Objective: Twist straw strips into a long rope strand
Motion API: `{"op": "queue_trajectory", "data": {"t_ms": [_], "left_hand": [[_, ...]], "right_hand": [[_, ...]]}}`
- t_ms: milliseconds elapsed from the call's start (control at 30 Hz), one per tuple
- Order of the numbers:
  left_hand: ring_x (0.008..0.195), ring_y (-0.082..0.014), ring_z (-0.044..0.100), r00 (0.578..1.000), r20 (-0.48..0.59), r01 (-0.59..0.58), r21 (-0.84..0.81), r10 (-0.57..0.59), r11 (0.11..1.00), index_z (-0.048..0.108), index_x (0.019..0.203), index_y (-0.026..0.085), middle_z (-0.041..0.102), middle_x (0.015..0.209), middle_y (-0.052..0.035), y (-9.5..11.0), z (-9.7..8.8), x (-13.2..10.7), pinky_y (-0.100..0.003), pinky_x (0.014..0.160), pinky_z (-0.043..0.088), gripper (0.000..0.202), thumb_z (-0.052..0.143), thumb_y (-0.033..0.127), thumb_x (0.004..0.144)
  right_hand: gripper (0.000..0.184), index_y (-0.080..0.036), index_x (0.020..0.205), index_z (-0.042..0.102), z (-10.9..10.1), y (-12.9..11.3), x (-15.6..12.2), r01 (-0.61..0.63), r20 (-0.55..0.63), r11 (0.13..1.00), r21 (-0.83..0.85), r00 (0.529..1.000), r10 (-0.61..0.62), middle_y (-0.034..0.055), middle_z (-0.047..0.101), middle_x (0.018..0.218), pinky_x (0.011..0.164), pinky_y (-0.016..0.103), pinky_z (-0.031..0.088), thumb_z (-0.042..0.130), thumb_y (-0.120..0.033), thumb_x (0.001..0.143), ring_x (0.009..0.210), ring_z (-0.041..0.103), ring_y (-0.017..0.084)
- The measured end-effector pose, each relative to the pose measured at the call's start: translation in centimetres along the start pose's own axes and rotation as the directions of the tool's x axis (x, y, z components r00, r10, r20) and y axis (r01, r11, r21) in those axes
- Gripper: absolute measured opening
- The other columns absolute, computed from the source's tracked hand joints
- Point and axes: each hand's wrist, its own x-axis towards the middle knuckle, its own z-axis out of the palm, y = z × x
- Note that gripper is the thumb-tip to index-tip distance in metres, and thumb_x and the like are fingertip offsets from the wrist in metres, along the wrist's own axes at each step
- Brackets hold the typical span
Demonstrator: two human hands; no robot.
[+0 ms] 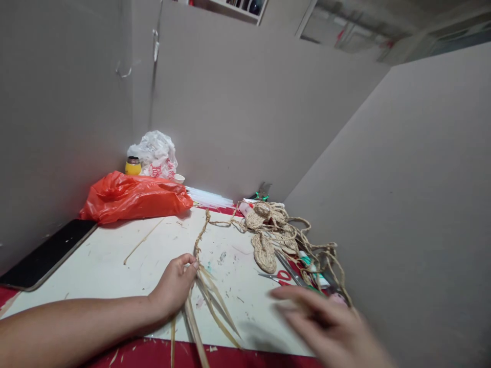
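My left hand [176,281] is closed in a pinch around a plaited straw cord [200,237]. The plaited part runs up from the fingertips towards the back of the white board. Below the pinch, several loose flat straw strands [218,312] fan out towards the front edge. My right hand [326,322], blurred by motion, is at the lower right, apart from the cord. Its thumb and forefinger look stretched and apart, and I see no strand between them. Near it lie scissors [284,276] with red markings beside them.
Coiled straw pieces [264,253] and tangled cord [307,235] lie at the right. Pliers [263,191] and white sticks [209,198] are at the back. An orange plastic bag [134,199], a yellow jar [132,166], a white bag [155,151] and a black phone-like slab [49,253] stand left. Grey walls surround the board [153,271].
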Motion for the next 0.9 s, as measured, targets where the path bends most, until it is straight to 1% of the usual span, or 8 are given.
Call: {"op": "queue_trajectory", "data": {"t_ms": [100,167,233,333,433,633,733,900], "left_hand": [[0.046,-0.0072,0.030,1.000,0.022,-0.009,-0.020,0.010,1.000,0.046,0.076,0.018,0.036,0.050,0.0085,0.1,0.0,-0.2,-0.019,0.046,0.021,0.031,0.049,0.048,0.079],[0.044,-0.0070,0.027,1.000,0.014,-0.003,-0.018,0.003,1.000,0.046,0.075,0.018,0.033,0.047,0.0094,0.0,0.1,-0.2,-0.019,0.045,0.019,0.029,0.050,0.047,0.078],[0.043,-0.0069,0.028,1.000,0.003,0.004,-0.035,-0.003,0.999,0.046,0.073,0.018,0.034,0.047,0.0092,-0.2,0.2,0.0,-0.019,0.045,0.019,0.028,0.051,0.045,0.077],[0.043,-0.0071,0.030,0.999,0.007,0.032,-0.108,-0.031,0.994,0.047,0.070,0.017,0.036,0.046,0.0083,-0.4,0.4,0.3,-0.020,0.045,0.020,0.027,0.053,0.043,0.074],[0.041,-0.0068,0.027,0.996,0.036,0.086,-0.155,-0.082,0.984,0.048,0.068,0.017,0.033,0.043,0.0086,-0.3,0.5,0.3,-0.020,0.043,0.016,0.025,0.054,0.040,0.074],[0.038,-0.0060,0.030,0.987,0.037,0.160,-0.233,-0.156,0.959,0.053,0.069,0.015,0.040,0.044,0.0066,0.5,0.3,0.2,-0.021,0.041,0.017,0.024,0.061,0.038,0.070],[0.034,-0.0044,0.024,0.978,0.074,0.208,-0.240,-0.195,0.948,0.051,0.069,0.016,0.034,0.040,0.0096,0.9,0.1,0.2,-0.021,0.039,0.013,0.021,0.059,0.035,0.072],[0.028,-0.0043,0.023,0.965,0.158,0.236,-0.194,-0.207,0.952,0.048,0.064,0.018,0.041,0.039,0.0081,1.0,-0.1,0.1,-0.021,0.033,0.011,0.026,0.057,0.041,0.072]], "right_hand": [[0.011,-0.019,0.074,0.067,9.2,-2.3,-1.0,0.060,0.411,0.998,-0.015,0.910,-0.049,0.0010,0.060,0.057,0.044,0.021,0.033,0.064,-0.029,0.070,0.049,0.048,0.014],[0.011,-0.018,0.063,0.061,12.1,-3.1,-1.2,0.080,0.557,0.996,-0.031,0.829,-0.049,-0.0018,0.050,0.050,0.042,0.020,0.027,0.058,-0.023,0.071,0.046,0.041,0.011],[0.016,-0.018,0.058,0.054,11.8,-3.7,-0.8,0.014,0.610,1.000,-0.001,0.792,-0.010,-0.0037,0.041,0.049,0.042,0.020,0.024,0.052,-0.022,0.073,0.047,0.037,0.010],[0.018,-0.018,0.062,0.052,7.9,-5.3,1.3,-0.141,0.611,0.985,0.103,0.790,0.049,-0.0043,0.038,0.053,0.045,0.019,0.027,0.047,-0.027,0.077,0.051,0.037,0.010],[0.025,-0.017,0.060,0.049,5.4,-9.0,4.9,-0.087,0.561,0.978,0.190,0.827,-0.036,-0.0049,0.036,0.056,0.046,0.019,0.027,0.052,-0.034,0.079,0.052,0.033,0.009],[0.025,-0.016,0.078,0.057,11.2,-15.8,12.2,0.048,0.471,0.904,0.424,0.841,-0.265,-0.0022,0.053,0.064,0.044,0.018,0.026,0.051,-0.040,0.084,0.047,0.033,0.006],[0.038,-0.016,0.073,0.055,12.4,-15.0,12.5,0.055,0.426,0.926,0.374,0.876,-0.225,-0.0014,0.052,0.064,0.044,0.019,0.026,0.045,-0.050,0.086,0.047,0.034,0.007],[0.041,-0.018,0.067,0.047,8.0,-8.4,8.1,-0.159,0.382,0.903,0.400,0.924,-0.006,-0.0077,0.029,0.052,0.041,0.019,0.019,0.041,-0.053,0.088,0.044,0.023,0.007]]}}
